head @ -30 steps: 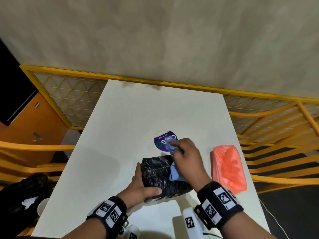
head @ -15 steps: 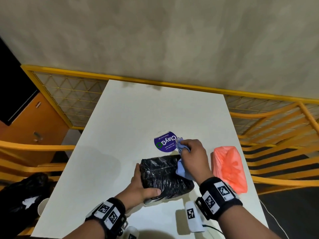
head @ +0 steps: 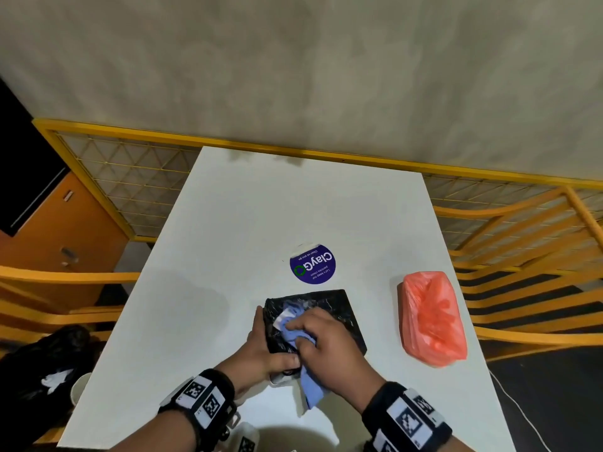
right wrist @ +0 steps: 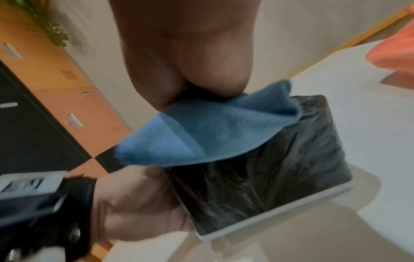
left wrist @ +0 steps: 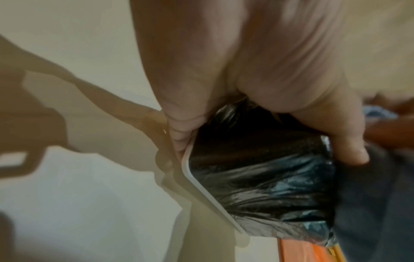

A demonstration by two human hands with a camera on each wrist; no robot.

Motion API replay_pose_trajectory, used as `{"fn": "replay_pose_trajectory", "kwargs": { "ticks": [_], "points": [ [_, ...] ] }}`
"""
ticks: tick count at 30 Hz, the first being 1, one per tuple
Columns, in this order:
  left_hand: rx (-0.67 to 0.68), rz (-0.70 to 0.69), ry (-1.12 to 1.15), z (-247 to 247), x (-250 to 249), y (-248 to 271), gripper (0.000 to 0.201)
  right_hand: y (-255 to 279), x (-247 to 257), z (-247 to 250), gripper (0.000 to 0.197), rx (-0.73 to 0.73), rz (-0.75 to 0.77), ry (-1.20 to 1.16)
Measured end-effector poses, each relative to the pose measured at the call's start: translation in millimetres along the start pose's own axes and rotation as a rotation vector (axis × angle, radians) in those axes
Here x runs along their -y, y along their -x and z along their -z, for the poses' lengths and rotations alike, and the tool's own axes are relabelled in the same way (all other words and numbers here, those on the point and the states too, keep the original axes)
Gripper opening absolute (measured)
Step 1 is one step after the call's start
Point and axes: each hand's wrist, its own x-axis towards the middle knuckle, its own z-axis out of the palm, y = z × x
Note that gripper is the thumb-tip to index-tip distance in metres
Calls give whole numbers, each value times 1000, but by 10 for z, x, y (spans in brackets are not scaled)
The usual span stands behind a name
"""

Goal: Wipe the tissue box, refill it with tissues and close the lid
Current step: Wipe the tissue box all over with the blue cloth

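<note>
tissue box [head: 339, 316], black with a crinkled glossy wrap and a pale rim at its base, sits on the white surface [head: 228, 223] near its front edge, just this side of a round purple sticker [head: 312, 264]. left hand [head: 261, 352] grips the box's near-left corner, thumb curled over the near side, fingers along the left face. right hand [head: 321, 344] is curled round a blue cloth [head: 311, 383], bunching it and pressing it onto the top of the box; a loose tail of cloth hangs past the near edge. orange-pink bag [head: 430, 321] lies well apart to the right, likely the refill tissues; its contents cannot be confirmed.

assessment: wiping step in hand; refill and lid closure not yet done. to do it well, keep the left hand's brace firm so the box does not skid or tip, run the cloth flat in overlapping strokes over the top, then each side. the wrap looks slippery and prone to snagging, so moderate pressure is advised. gather in the loose tail.
</note>
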Motion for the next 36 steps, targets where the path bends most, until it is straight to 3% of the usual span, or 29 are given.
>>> {"fn": "replay_pose_trajectory", "kwargs": {
  "ticks": [2,3,6,8,12,16,19,22,24,27,31,36],
  "points": [
    [23,-21,12,-3,3,-5,89,-53,84,69,29,34,-14,-141],
    [27,-33,38,-6,-8,-4,92,-61,98,124,30,-16,-8,-168],
    [-8,-6,110,-13,-86,12,104,-14,-84,298,33,-275,37,-31],
    [-26,-2,102,-21,-91,10,105,74,-253,348,35,-350,1,104],
    [-35,-17,111,-41,-79,-13,99,199,-259,79,36,-260,22,179],
    [-16,-46,79,-26,-87,-9,86,179,-17,54,33,-93,73,-32],
    [-47,-39,62,-14,-74,-14,84,243,-134,159,38,-166,91,104],
    [-69,-13,31,-33,-69,-9,89,300,-382,220,43,-179,-32,320],
    [-83,-5,14,-50,-58,-16,83,259,-410,202,43,-202,-79,341],
    [-79,-29,29,-63,-71,-20,79,123,-214,42,41,-180,18,260],
    [-30,-42,64,-46,-132,0,96,71,7,-23,37,-120,114,110],
    [-70,-23,26,-61,-96,17,86,273,-235,68,34,-133,209,253]
  ]
}}
